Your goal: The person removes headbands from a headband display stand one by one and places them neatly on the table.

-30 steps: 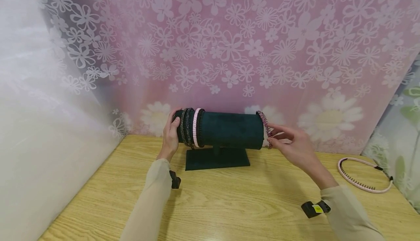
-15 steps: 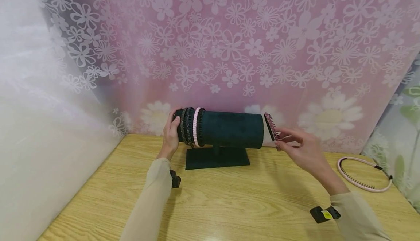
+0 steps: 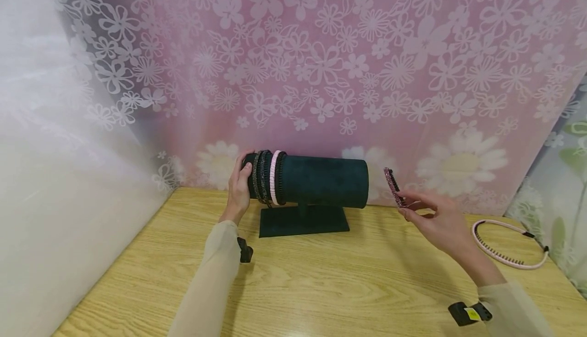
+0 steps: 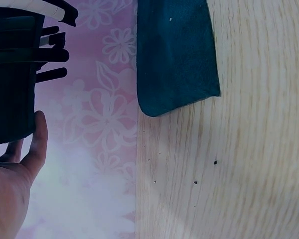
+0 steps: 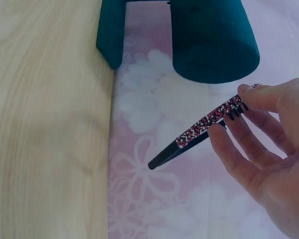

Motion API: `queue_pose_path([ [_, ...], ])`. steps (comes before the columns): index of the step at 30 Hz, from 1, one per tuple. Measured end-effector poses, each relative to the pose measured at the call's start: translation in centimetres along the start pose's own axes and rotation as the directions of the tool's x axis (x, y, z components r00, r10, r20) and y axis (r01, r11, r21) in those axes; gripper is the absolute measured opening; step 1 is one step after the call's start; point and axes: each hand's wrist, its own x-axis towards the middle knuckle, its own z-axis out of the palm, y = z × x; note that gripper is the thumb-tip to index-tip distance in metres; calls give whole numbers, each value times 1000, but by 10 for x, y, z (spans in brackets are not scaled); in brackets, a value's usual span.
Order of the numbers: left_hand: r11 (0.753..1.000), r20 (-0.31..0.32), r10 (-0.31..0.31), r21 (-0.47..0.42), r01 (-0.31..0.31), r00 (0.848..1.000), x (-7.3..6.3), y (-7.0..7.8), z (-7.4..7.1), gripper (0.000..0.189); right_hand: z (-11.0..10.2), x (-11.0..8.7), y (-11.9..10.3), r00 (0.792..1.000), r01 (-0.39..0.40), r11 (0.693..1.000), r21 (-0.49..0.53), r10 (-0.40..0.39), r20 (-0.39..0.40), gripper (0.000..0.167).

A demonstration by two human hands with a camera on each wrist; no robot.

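Observation:
A dark green velvet roll on a headband stand (image 3: 323,181) lies sideways over its flat base (image 3: 304,222). My left hand (image 3: 238,186) grips its left end, thumb in front; in the left wrist view the fingers (image 4: 38,142) wrap the end edge. Beside that hand the roll carries black glittery headbands (image 3: 262,176), a pink headband (image 3: 273,179) and a black toothed one (image 3: 282,179). Off the roll's right end, my right hand (image 3: 442,222) pinches a pink glitter headband (image 3: 392,186) between thumb and fingers. Its black tip and comb teeth show in the right wrist view.
A pale pink headband (image 3: 509,263) with comb teeth lies on the wooden table (image 3: 321,286) at the far right. A floral pink curtain (image 3: 321,72) hangs right behind the stand, with a white sheet (image 3: 69,148) at the left.
My right hand has drawn the glitter headband off the roll's right end and moved it rightward, turning it. The left hand stays on the roll.

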Motion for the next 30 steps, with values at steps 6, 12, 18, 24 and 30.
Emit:
queue_pose_path([
  [6,1000,-3,6,-2,-6,1000,0,0,-1,52,-3,-10,10,999,25,999,-36,-26,-31,35],
  [12,1000,-6,1,-1,-1,1000,0,-1,-1,48,-5,-19,22,996,67,995,-78,-72,-59,36],
  [18,1000,-6,1,4,-1,1000,0,-1,0,48,-5,-27,28,991,92,985,-143,-104,-79,38],
  [24,1000,-8,3,2,-3,1000,0,0,0,50,-5,-34,35,995,69,980,-184,-82,-62,37],
  [30,1000,-11,5,-3,-5,1000,0,-1,-1,52,-5,-38,44,997,61,980,-191,-70,-39,36],
])
